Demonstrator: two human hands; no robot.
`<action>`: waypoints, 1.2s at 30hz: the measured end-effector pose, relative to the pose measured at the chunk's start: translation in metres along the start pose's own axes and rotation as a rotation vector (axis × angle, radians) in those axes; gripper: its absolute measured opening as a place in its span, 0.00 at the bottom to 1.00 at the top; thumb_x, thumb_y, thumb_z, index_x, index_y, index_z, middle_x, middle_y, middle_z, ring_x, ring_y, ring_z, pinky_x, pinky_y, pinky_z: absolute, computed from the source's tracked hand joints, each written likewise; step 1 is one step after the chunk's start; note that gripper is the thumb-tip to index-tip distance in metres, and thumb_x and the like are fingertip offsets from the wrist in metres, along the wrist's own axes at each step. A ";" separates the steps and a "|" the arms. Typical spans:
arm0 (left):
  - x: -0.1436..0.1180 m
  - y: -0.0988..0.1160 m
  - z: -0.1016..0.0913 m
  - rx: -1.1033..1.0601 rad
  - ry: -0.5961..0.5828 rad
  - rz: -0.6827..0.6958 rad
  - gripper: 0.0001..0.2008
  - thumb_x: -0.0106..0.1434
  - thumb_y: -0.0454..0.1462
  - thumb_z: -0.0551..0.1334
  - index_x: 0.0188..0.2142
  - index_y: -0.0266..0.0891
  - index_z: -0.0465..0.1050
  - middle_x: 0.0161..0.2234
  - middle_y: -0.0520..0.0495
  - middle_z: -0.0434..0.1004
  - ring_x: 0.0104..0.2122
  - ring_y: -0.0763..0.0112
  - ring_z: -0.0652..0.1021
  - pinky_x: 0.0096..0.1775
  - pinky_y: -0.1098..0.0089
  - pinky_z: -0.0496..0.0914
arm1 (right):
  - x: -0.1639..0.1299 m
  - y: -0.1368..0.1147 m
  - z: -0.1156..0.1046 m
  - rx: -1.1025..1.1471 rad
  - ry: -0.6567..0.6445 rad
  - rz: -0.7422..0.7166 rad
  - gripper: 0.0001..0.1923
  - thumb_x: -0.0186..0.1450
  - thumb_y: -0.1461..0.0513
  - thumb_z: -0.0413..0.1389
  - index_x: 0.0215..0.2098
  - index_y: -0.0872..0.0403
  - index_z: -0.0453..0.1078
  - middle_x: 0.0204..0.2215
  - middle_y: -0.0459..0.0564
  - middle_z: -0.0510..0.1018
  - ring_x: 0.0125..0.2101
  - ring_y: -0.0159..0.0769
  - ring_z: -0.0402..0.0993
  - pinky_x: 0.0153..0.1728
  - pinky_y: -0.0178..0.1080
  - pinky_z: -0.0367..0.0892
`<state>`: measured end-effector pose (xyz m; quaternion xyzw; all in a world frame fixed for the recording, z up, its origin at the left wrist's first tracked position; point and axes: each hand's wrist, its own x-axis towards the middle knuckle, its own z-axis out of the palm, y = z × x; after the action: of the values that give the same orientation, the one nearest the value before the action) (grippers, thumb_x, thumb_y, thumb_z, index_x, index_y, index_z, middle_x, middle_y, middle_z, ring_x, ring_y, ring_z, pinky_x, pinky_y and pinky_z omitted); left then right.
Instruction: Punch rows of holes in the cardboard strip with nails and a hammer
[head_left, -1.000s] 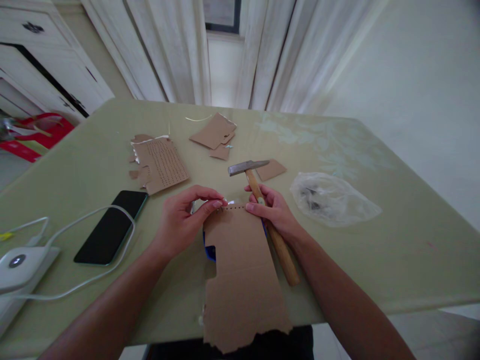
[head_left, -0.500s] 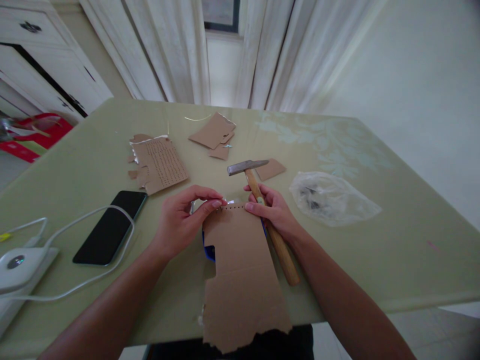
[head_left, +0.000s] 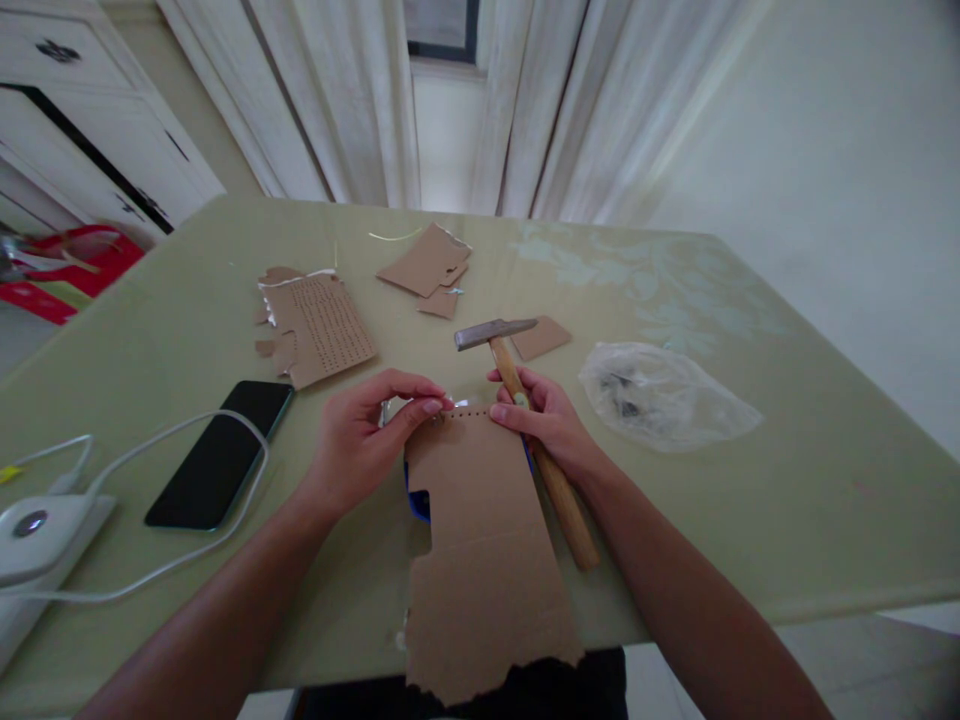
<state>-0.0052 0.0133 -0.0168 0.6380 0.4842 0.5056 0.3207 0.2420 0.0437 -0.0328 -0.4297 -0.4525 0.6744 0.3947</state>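
A torn piece of brown cardboard [head_left: 487, 540] lies in front of me, with a row of small holes along its far edge. Part of a blue object [head_left: 418, 500] shows beneath its left side. My left hand [head_left: 367, 435] is closed in a pinch at the cardboard's far left corner; whatever is between the fingertips is too small to make out. My right hand [head_left: 544, 415] holds a hammer [head_left: 566, 505] with a wooden handle and metal head. Its thumb also presses on the cardboard's far right corner.
To the left lie a black phone [head_left: 221, 455], a white cable and a white power strip [head_left: 52, 540]. Beyond my hands are a hole-punched cardboard piece [head_left: 322, 325], smaller cardboard scraps [head_left: 424, 262] and another scrap [head_left: 544, 338]. A clear plastic bag [head_left: 667, 398] with dark contents rests at right.
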 end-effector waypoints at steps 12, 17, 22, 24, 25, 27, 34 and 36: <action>-0.001 0.000 0.000 0.001 -0.004 0.024 0.05 0.71 0.42 0.72 0.40 0.45 0.87 0.36 0.48 0.90 0.36 0.64 0.86 0.43 0.64 0.79 | -0.002 -0.001 0.001 0.008 -0.001 0.004 0.32 0.53 0.50 0.81 0.50 0.50 0.76 0.31 0.39 0.68 0.25 0.29 0.62 0.23 0.34 0.58; -0.001 0.001 0.000 0.036 -0.014 0.023 0.05 0.71 0.42 0.72 0.40 0.45 0.86 0.36 0.48 0.90 0.36 0.64 0.86 0.44 0.63 0.79 | -0.001 0.000 0.001 0.003 -0.001 0.002 0.32 0.54 0.50 0.80 0.50 0.49 0.76 0.32 0.40 0.69 0.25 0.29 0.61 0.23 0.34 0.58; -0.001 0.000 0.001 0.039 -0.012 0.057 0.04 0.70 0.41 0.72 0.40 0.45 0.86 0.36 0.50 0.89 0.35 0.66 0.86 0.42 0.66 0.77 | -0.001 -0.001 0.001 0.002 -0.009 -0.001 0.32 0.54 0.50 0.81 0.50 0.51 0.76 0.31 0.39 0.69 0.24 0.28 0.61 0.23 0.34 0.58; -0.001 0.000 0.001 0.037 -0.012 0.080 0.03 0.70 0.40 0.72 0.40 0.45 0.86 0.35 0.51 0.89 0.35 0.68 0.85 0.41 0.68 0.76 | -0.001 0.000 0.000 0.009 -0.013 -0.006 0.32 0.54 0.51 0.81 0.51 0.51 0.76 0.31 0.39 0.68 0.24 0.28 0.62 0.23 0.33 0.58; -0.001 0.000 0.001 0.040 -0.010 0.090 0.02 0.70 0.39 0.73 0.39 0.45 0.85 0.35 0.51 0.89 0.34 0.69 0.85 0.41 0.69 0.76 | 0.000 0.001 -0.001 0.010 -0.012 -0.008 0.33 0.54 0.51 0.81 0.51 0.52 0.76 0.31 0.39 0.69 0.24 0.27 0.62 0.23 0.33 0.59; -0.001 0.000 0.001 0.049 -0.003 0.104 0.02 0.69 0.38 0.73 0.38 0.44 0.85 0.34 0.52 0.89 0.34 0.70 0.84 0.40 0.70 0.76 | 0.001 0.003 -0.003 0.006 -0.009 -0.011 0.33 0.54 0.51 0.81 0.51 0.52 0.76 0.31 0.39 0.69 0.25 0.27 0.62 0.23 0.32 0.59; 0.000 -0.003 0.004 0.049 0.009 0.079 0.03 0.68 0.39 0.74 0.37 0.43 0.85 0.33 0.53 0.88 0.33 0.71 0.83 0.39 0.71 0.75 | 0.004 0.007 -0.005 -0.011 0.005 -0.015 0.33 0.54 0.50 0.80 0.52 0.51 0.76 0.31 0.39 0.70 0.24 0.27 0.64 0.22 0.32 0.61; 0.002 -0.003 0.004 0.037 0.001 0.064 0.03 0.67 0.39 0.74 0.36 0.43 0.85 0.33 0.53 0.87 0.33 0.70 0.83 0.39 0.71 0.75 | 0.004 0.006 -0.005 -0.046 0.012 -0.031 0.33 0.55 0.49 0.80 0.52 0.51 0.76 0.31 0.40 0.71 0.23 0.27 0.64 0.21 0.32 0.60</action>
<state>-0.0019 0.0163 -0.0204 0.6588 0.4727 0.5070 0.2924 0.2444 0.0473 -0.0406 -0.4357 -0.4722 0.6552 0.3975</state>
